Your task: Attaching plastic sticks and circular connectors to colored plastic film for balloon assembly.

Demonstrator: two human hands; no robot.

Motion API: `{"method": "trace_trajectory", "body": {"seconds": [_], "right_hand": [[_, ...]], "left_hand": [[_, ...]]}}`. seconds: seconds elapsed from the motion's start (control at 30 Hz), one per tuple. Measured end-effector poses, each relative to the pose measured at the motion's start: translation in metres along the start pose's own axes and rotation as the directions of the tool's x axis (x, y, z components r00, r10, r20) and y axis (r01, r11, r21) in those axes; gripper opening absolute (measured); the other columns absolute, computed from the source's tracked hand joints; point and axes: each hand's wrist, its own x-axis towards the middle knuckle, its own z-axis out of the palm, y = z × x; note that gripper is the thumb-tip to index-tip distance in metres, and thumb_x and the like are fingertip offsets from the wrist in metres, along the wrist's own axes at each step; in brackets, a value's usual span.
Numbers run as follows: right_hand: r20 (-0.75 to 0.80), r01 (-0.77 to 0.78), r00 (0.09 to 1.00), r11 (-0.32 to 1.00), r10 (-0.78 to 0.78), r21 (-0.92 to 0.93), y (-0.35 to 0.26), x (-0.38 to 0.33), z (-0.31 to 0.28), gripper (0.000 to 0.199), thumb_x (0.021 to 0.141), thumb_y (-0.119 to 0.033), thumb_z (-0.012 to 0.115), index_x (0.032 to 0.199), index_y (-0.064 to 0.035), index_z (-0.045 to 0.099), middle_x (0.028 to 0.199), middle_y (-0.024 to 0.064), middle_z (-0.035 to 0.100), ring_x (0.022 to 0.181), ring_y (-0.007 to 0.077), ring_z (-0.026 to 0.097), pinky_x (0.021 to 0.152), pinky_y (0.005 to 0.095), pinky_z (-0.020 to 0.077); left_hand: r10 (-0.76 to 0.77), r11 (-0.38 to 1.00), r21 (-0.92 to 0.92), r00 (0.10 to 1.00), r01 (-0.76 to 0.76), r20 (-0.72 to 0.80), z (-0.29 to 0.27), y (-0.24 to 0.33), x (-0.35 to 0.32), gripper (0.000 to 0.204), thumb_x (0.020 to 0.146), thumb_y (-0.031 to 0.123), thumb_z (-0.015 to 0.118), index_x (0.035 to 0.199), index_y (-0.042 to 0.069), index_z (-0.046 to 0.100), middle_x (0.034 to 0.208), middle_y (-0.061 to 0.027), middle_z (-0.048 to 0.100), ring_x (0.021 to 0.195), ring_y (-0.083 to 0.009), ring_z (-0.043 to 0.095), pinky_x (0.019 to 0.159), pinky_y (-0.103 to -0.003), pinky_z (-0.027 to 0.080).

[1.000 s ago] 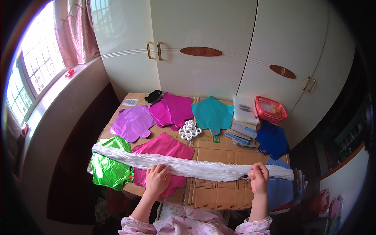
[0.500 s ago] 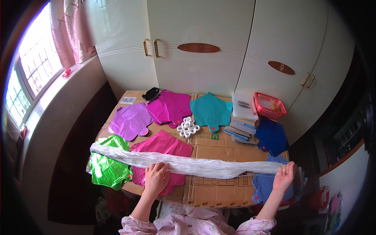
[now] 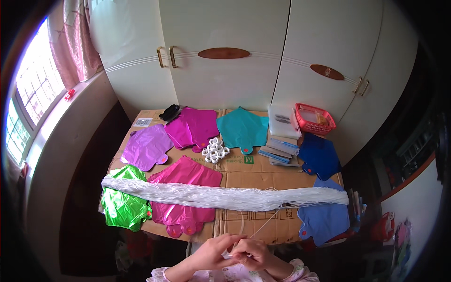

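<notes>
Where string trails, hands (image 3: pixel 235 251) meet.

A long bundle of white string (image 3: pixel 225 196) lay stretched across the cardboard-covered table (image 3: pixel 263 173), from its left edge to its right edge. A few loose strands (image 3: pixel 263 224) ran from it past the table's near edge.

Glossy foil balloons (image 3: pixel 184 191) (crinkled green one (image 3: pixel 123 207)), matt fibrous white string bundle (image 3: pixel 221 196), rough cardboard tabletop (image 3: pixel 263 173), red plastic basket (image 3: pixel 314 119)
</notes>
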Motion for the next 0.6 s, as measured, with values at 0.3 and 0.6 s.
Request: {"method": "trace_trajectory", "body": {"seconds": [0.3,0.6], "right_hand": [[0.004,0.056,0.998,0.995,-0.056,-0.086,0.023,0.017,0.008,0.003,0.082,-0.01,0.061,0.084,-0.0076,0.059,0.065,0.0036,0.054,0.052,0.017,0.051,0.047,0.0287,0.0392],[-0.107,-0.08,0.993,0.917,0.041,-0.391,0.045,0.022,-0.02,0.006,0.08,-0.007,0.06,0.076,-0.0054,0.056,0.06,0.0049,0.048,0.051,0.0187,0.048,0.047,0.0309,0.0383]], "left_hand": [[0.029,0.903,-0.428,0.991,0.03,0.13,-0.018,-0.022,-0.034,0.011,0.086,0.009,0.058,0.089,-0.001,0.06,0.076,-0.008,0.057,0.066,-0.0141,0.055,0.058,-0.025,0.044],[-0.217,0.877,-0.468,0.783,-0.105,-0.582,-0.069,-0.017,-0.09,0.015,0.075,0.006,0.06,0.067,-0.006,0.059,0.068,-0.0115,0.059,0.058,-0.0168,0.054,0.055,-0.026,0.042]]}}
